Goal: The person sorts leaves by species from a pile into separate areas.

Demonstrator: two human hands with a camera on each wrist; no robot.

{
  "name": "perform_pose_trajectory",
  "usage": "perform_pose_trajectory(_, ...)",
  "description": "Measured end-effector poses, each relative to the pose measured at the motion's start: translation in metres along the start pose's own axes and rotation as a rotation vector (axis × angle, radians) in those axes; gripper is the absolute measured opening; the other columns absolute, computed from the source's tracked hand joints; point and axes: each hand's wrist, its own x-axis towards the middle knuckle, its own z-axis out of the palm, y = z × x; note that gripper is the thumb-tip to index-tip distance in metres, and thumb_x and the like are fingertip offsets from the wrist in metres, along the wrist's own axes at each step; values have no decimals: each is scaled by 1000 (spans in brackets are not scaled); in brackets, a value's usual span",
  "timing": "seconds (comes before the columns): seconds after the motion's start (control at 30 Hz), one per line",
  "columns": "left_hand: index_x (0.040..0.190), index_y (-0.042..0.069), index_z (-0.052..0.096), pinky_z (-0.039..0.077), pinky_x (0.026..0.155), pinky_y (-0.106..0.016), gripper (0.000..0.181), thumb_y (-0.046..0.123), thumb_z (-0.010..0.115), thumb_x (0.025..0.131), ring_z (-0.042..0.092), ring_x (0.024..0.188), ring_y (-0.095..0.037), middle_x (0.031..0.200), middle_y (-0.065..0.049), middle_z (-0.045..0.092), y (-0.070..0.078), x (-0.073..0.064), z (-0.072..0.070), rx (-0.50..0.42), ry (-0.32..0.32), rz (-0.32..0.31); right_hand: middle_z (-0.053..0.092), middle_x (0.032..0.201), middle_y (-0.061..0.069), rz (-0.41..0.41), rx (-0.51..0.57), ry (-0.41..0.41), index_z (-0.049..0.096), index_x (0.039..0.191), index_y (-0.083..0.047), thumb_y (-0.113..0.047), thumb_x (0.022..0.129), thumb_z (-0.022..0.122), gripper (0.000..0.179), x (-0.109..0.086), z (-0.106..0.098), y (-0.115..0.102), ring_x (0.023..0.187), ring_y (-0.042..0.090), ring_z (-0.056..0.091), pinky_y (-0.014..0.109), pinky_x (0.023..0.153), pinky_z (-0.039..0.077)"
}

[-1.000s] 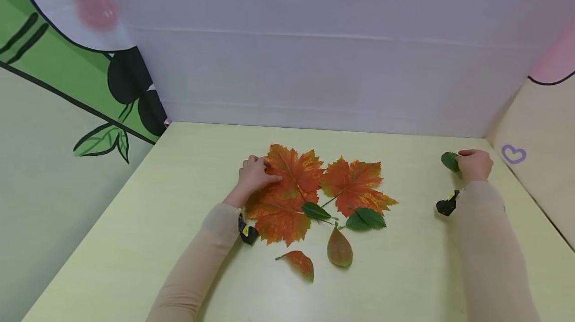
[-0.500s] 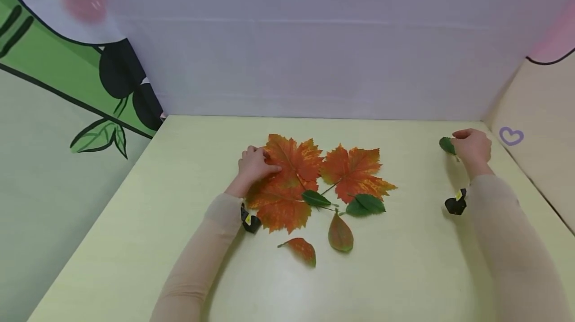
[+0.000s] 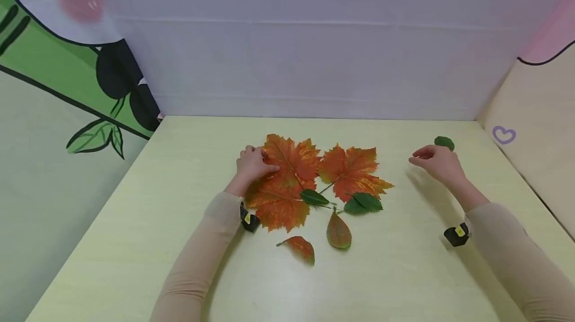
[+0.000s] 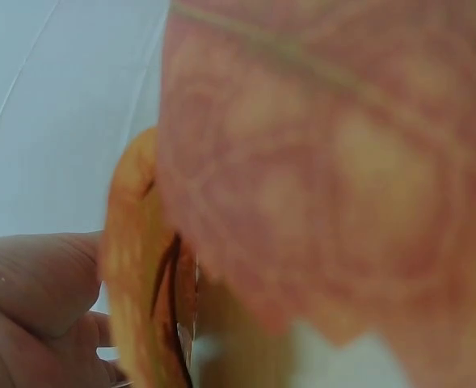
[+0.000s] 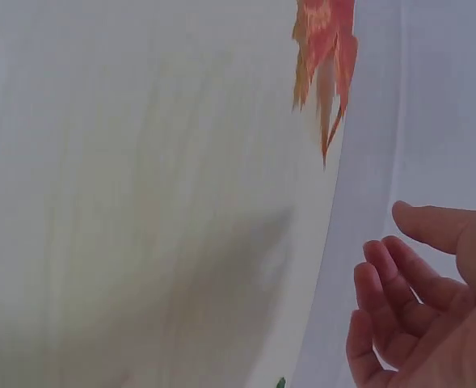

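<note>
My left hand (image 3: pixel 253 164) grips the left edge of the upper orange maple leaf (image 3: pixel 292 160), its thumb lying over the leaf. Up close in the left wrist view, orange leaves hide most of the fingers, and part of the hand (image 4: pixel 44 299) shows beside them. A second maple leaf (image 3: pixel 283 209) lies just below, partly overlapped. My right hand (image 3: pixel 440 164) is over the table's right side with nothing in it; the right wrist view shows its fingers (image 5: pixel 387 291) loosely bent and the thumb apart. Just behind it, a small green leaf (image 3: pixel 444 142) lies on the table.
A third maple leaf (image 3: pixel 352 172) lies right of the pair. Near the stems are a dark green leaf (image 3: pixel 314 197), more green leaf (image 3: pixel 365 203) and a reddish-green leaf (image 3: pixel 339 232). A curled red leaf (image 3: pixel 301 249) lies nearest. A pale wall (image 3: pixel 314 67) stands behind the table.
My right hand has let go of the small green leaf at the far right and moved left, away from it. The left hand stays on the maple leaf.
</note>
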Motion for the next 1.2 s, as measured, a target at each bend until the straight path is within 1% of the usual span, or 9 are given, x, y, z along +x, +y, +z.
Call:
perform_pose_trajectory(0.1,107,1,52,29,93,-48,55,44,69,76,34,111,-35,122,-19,39,-1,0,0,-1,4,2,64,96,17,-29,-3,-65,62,106,-2,-38,85,60,42,-9,8,-9,86,28,56,29,65,40)
perform_pose_trajectory(0.23,106,1,53,30,92,-48,53,43,69,77,35,110,-35,121,-19,40,-2,-1,1,-2,5,7,64,91,11,-53,-4,-128,63,104,-4,-38,84,62,39,-22,19,-21,82,23,57,28,64,40)
perform_pose_trajectory(0.37,106,2,53,30,92,-48,53,43,68,77,35,109,-35,121,-19,40,-3,-4,1,3,2,3,63,84,5,-81,10,-202,64,100,-4,-34,83,64,35,-32,35,-32,75,18,55,28,62,41)
perform_pose_trajectory(0.47,106,1,53,30,92,-48,53,43,68,77,35,110,-35,120,-19,39,-3,-4,1,4,4,0,62,81,3,-102,6,-244,65,96,-5,-35,80,67,34,-37,46,-39,72,16,53,28,61,40)
perform_pose_trajectory(0.6,106,1,53,30,92,-48,53,43,68,77,34,110,-35,121,-19,39,-4,-3,1,-1,8,-3,59,79,2,-108,-41,-255,64,95,-7,-44,76,69,43,-41,57,-45,70,15,50,27,59,38)
perform_pose_trajectory(0.7,107,1,52,30,93,-47,54,43,69,76,34,110,-35,121,-19,39,-3,-2,0,-4,6,-8,56,78,1,-94,-80,-269,62,96,-8,-51,71,70,50,-42,61,-47,68,15,48,28,57,36)
perform_pose_trajectory(0.77,107,1,52,30,93,-47,54,43,69,76,34,110,-35,122,-19,39,-3,-1,0,-7,5,-10,54,77,1,-93,-105,-279,60,95,-10,-53,69,71,52,-43,63,-47,68,15,48,28,55,35)
perform_pose_trajectory(0.93,106,1,52,29,93,-47,54,42,70,76,34,110,-34,122,-19,39,-1,-2,-1,-15,5,-13,52,77,1,-109,-130,-276,58,90,-12,-49,66,75,47,-44,66,-48,68,15,47,28,54,34)
perform_pose_trajectory(1.2,107,1,52,30,92,-47,54,42,70,76,34,109,-34,120,-19,39,0,-2,0,-17,7,-3,46,67,-1,-148,-99,-278,53,81,-11,-36,70,76,36,-47,63,-47,61,14,42,28,52,29)
